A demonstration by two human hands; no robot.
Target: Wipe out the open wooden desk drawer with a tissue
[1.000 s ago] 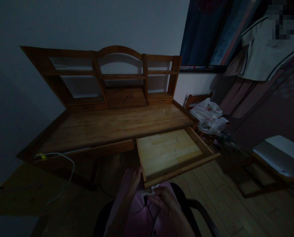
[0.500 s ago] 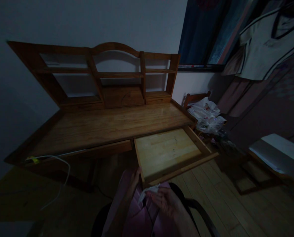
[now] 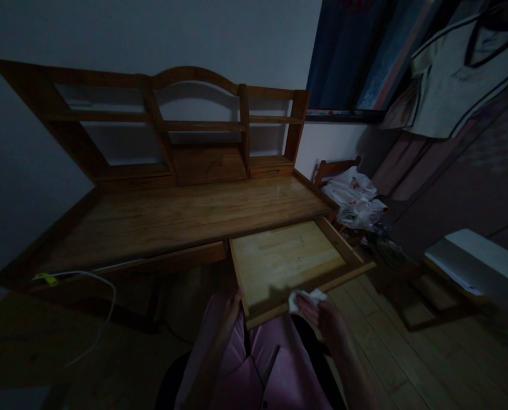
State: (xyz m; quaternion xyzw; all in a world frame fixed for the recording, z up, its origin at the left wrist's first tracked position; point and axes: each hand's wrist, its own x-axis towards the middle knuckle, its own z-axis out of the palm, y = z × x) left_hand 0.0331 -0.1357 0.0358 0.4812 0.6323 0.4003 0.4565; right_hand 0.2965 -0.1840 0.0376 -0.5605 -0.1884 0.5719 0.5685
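Observation:
A wooden drawer (image 3: 288, 256) is pulled out from the right side of the desk (image 3: 185, 216), its pale bottom bare. My left hand (image 3: 232, 312) grips the drawer's left wall close to the front corner; its fingers are partly hidden in the dim light. In my right hand (image 3: 316, 312) is a crumpled white tissue (image 3: 306, 297), held at the top of the drawer's front board. Whether it is paper or cloth is hard to tell.
A shelf hutch (image 3: 207, 125) stands along the back of the desk. A white cable (image 3: 111, 285) hangs off the left front edge. Right of the desk, plastic bags (image 3: 352, 196) lie on a chair, and a low stool (image 3: 446, 285) holds a white object.
My right hand has moved from above my lap, right and forward to the drawer's front board, carrying the tissue. My left hand stays at the drawer's left wall.

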